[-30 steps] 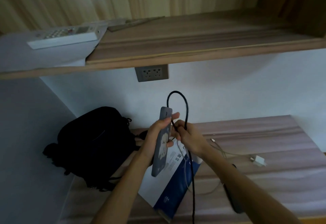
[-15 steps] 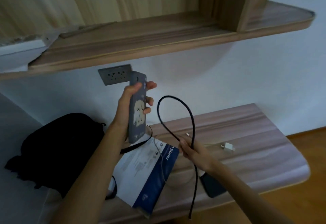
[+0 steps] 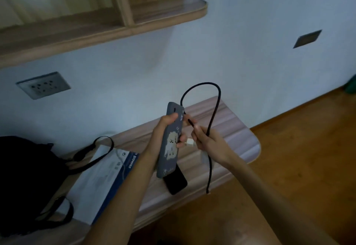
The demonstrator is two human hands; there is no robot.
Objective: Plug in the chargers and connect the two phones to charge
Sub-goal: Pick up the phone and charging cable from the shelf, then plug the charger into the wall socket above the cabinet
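A wall socket [image 3: 43,85] sits at far left, above a black bag [image 3: 28,177] on the wooden desk [image 3: 242,134]. The left hand [image 3: 163,131] grips a grey-cased phone [image 3: 170,142] upright above the desk; the right hand [image 3: 209,140] pinches a looping black cable [image 3: 213,113], its plug just beside the phone's edge

grey phone case [image 3: 170,142] with cream sheep print, black cable [image 3: 212,117], white charger [image 3: 189,143], blue-white box [image 3: 104,179]
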